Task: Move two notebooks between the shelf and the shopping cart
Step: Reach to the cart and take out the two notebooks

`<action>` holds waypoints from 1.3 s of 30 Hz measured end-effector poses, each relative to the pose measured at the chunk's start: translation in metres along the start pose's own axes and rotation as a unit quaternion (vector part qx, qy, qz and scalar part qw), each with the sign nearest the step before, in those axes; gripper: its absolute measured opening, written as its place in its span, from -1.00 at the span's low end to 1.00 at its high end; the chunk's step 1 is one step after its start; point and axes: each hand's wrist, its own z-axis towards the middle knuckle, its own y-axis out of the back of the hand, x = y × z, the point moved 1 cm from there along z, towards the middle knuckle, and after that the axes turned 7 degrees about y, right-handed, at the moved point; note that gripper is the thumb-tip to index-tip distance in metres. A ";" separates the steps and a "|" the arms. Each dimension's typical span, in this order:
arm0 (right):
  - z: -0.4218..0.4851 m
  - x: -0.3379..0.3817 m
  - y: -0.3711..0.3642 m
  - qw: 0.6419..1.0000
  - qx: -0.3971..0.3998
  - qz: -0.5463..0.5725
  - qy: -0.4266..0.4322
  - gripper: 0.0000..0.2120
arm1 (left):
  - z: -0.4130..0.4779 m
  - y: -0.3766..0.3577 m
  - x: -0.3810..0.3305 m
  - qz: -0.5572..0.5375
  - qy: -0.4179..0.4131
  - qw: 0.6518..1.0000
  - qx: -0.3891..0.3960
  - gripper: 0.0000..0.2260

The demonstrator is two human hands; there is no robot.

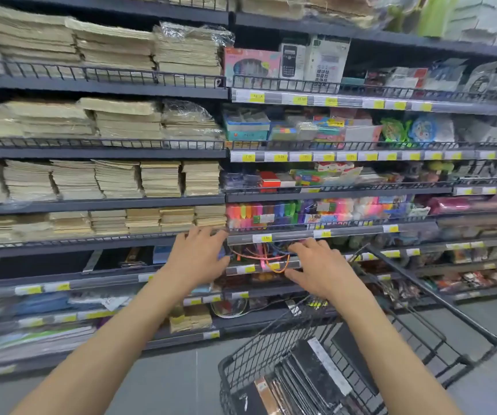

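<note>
Many stacks of tan notebooks (210,218) lie flat on the shelf (91,244) at far left, page edges facing the aisle. The rightmost stack sits just above and beyond the left hand (196,259). That hand is stretched forward, fingers loose and spread, holding nothing, with its fingertips near the shelf's front rail under that stack.

To its right the right hand (319,271) is also extended with relaxed fingers and nothing in it, hovering before the lower shelves and above the far end of the shopping cart (450,304).

The cart stands at near right, below the right forearm. Inside it, dark notebooks (310,378) lean on edge, their long sides running roughly near to far along the basket.

The left hand is the nearer one to the shelf stacks, up and slightly far from it. The right arm is nearer the cart's notebooks, which lie down and back towards the person. With both hands empty, a pick from either place looks yet to come.
</note>
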 end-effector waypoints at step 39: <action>0.112 0.042 -0.138 0.965 0.120 0.121 -0.200 -0.44 | 0.153 -0.133 0.086 0.011 -0.160 0.976 0.145 -0.58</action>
